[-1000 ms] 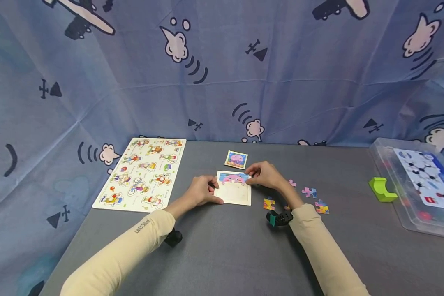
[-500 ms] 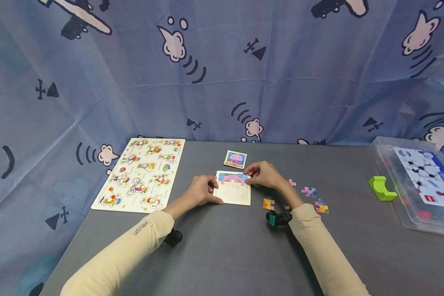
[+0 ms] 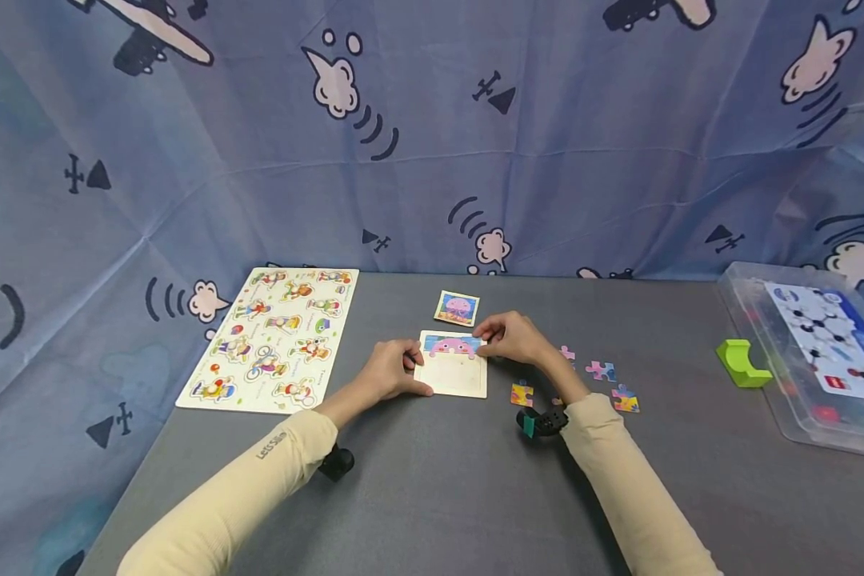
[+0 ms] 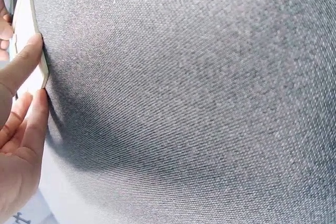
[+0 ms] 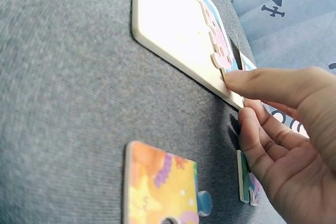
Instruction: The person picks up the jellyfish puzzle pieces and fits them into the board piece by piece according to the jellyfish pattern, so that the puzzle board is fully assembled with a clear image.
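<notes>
A small jigsaw puzzle board [image 3: 461,382] lies on the table, its top row filled with joined pink-and-blue puzzle pieces [image 3: 452,346] and its lower part bare wood. My left hand [image 3: 391,370] holds the board's left side, thumb near the bottom corner. In the left wrist view, the thumb [image 4: 27,59] lies on the board and the fingers touch its edge. At the upper right corner my right hand [image 3: 513,338] pinches the board. Its thumb [image 5: 244,81] presses the end of the piece row, and its fingertips [image 5: 248,119] touch the board's side.
Loose puzzle pieces [image 3: 522,394] lie right of the board, some partly hidden by the right wrist. A small octopus picture [image 3: 457,309] sits behind it. At the left is a large animal puzzle board [image 3: 274,340]. A green block [image 3: 743,364] and clear plastic box [image 3: 799,400] stand right.
Both hands stay in place on the board. The whole head view shifts slightly; no piece visibly moves.
</notes>
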`<action>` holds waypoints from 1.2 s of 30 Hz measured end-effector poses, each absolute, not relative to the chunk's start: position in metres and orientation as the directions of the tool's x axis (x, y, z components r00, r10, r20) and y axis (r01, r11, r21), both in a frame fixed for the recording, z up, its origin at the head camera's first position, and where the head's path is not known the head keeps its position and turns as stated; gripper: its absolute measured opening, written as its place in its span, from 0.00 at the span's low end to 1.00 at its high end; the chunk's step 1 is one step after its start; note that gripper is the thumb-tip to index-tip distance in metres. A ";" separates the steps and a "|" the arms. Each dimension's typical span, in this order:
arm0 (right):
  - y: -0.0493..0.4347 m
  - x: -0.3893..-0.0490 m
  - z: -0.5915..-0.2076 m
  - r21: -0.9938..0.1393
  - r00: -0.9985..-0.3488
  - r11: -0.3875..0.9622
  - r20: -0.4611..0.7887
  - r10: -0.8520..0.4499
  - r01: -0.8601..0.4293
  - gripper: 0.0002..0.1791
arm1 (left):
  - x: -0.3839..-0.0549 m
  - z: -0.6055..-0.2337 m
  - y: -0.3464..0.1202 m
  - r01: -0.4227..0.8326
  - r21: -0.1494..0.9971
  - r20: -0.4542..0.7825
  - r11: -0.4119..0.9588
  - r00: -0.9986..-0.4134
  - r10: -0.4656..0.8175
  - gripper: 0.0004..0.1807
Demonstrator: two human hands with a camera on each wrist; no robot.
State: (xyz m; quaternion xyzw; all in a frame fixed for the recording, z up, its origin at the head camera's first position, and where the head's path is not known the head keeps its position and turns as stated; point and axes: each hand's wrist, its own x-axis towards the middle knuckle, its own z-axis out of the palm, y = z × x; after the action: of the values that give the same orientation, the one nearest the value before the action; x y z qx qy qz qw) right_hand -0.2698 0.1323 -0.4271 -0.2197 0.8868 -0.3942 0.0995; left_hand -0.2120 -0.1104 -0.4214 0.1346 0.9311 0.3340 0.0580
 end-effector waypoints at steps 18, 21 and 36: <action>0.130 -0.268 -0.421 -0.710 -0.887 0.616 0.028 -0.461 -0.342 0.13 | -0.215 -0.423 -0.112 0.212 0.645 -0.015 0.734 -0.957 0.289 0.23; 0.128 -0.269 -0.422 -0.700 -0.888 0.625 0.027 -0.458 -0.344 0.12 | -0.214 -0.423 -0.112 0.216 0.641 -0.012 0.737 -0.956 0.292 0.23; 0.128 -0.267 -0.425 -0.689 -0.891 0.629 0.054 -0.451 -0.361 0.12 | -0.213 -0.419 -0.108 0.222 0.634 -0.008 0.741 -0.956 0.294 0.23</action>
State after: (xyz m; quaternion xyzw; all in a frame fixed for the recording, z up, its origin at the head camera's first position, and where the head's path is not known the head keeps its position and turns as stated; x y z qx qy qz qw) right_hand -0.2666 0.1277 -0.4245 -0.2254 0.9004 -0.3670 0.0617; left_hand -0.2131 -0.1084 -0.4194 0.1386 0.9314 0.3322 0.0539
